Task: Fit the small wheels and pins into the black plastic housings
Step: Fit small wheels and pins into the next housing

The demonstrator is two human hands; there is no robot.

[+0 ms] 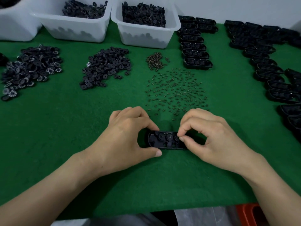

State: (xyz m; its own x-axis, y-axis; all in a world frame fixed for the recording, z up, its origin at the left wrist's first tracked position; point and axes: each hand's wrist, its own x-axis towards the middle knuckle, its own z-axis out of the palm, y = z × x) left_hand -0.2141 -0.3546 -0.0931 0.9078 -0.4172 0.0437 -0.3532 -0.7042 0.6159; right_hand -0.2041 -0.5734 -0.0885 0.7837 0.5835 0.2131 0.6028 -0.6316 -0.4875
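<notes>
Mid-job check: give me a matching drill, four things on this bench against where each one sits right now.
Things:
1. numbered wheels pile
2. screw pile
3. scattered pins
4. housing

Places:
A. held between left hand and right hand
B. left side of the green mat
C. just in front of the rightmost white bin
D. spread just beyond the hands

Pairs: 1-B, 2-C, 3-D, 4-A

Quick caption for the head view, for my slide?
Left hand steadies a black housing on green felt while the right hand pinches a small part at its right end.
</notes>
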